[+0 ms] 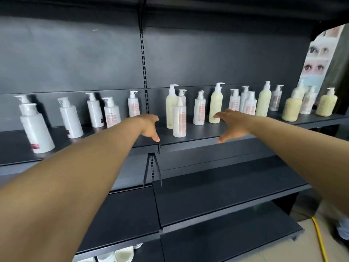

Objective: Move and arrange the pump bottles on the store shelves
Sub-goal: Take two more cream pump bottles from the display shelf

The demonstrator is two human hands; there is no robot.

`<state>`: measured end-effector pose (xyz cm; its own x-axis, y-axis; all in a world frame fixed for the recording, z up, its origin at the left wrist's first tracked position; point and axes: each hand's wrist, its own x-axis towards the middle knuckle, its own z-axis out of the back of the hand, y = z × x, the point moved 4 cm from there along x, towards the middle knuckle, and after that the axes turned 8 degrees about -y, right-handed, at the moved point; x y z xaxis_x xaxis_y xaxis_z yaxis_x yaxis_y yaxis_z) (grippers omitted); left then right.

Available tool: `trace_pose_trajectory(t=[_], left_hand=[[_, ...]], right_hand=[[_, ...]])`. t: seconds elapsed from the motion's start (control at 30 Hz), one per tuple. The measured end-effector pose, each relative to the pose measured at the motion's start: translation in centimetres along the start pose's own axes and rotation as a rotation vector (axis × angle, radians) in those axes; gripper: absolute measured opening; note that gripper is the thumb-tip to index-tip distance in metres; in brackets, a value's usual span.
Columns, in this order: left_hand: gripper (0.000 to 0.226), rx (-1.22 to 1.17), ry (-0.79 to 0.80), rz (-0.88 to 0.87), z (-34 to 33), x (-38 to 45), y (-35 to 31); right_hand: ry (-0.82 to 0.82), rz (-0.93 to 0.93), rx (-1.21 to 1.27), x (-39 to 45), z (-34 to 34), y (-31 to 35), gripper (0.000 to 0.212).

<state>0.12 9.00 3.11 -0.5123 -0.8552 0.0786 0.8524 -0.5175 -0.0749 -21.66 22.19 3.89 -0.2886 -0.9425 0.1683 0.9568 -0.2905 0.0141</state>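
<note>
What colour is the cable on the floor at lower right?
Yellow cable, seen in the head view.

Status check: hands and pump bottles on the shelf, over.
Left hand open, empty. Right hand open, reaching beside cream pump bottle. White pump bottle stands upright between the hands. Nothing in the way.

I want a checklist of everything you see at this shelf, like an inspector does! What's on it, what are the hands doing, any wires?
Surface: dark metal shelf with bare shelves below it.
Job's things: white pump bottles stand upright along the left; white and cream pump bottles are mixed from the middle to the right. One white bottle stands nearest the front edge.
Clutter: pale rounded items at the bottom, too cut off to tell.
Hands: left hand and right hand both reach in, fingers spread, holding nothing.
Cables: yellow cable on the floor at right.
Surroundings: poster of eyes at the shelf's right end.
</note>
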Motion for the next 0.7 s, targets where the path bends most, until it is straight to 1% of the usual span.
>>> trace_pose_trajectory(t=[0.13, 0.3, 0.5, 0.7], left_hand=[[0.086, 0.017, 0.017, -0.026, -0.7, 1.7, -2.4], [0.082, 0.031, -0.004, -0.084, -0.7, 3.2, -4.4], [0.089, 0.057, -0.011, -0.115, -1.3, 5.6, -5.9], [0.085, 0.06, -0.016, -0.166, -1.4, 7.4, -9.3]], right_hand=[[0.011, -0.021, 0.01, 0.4, -0.6, -2.8, 0.093], [0.011, -0.057, 0.011, 0.6, -1.3, -4.9, 0.094], [0.003, -0.114, 0.002, 0.6, -1.5, -7.6, 0.095], [0.0, -0.152, 0.007, 1.4, -1.6, -10.4, 0.096]])
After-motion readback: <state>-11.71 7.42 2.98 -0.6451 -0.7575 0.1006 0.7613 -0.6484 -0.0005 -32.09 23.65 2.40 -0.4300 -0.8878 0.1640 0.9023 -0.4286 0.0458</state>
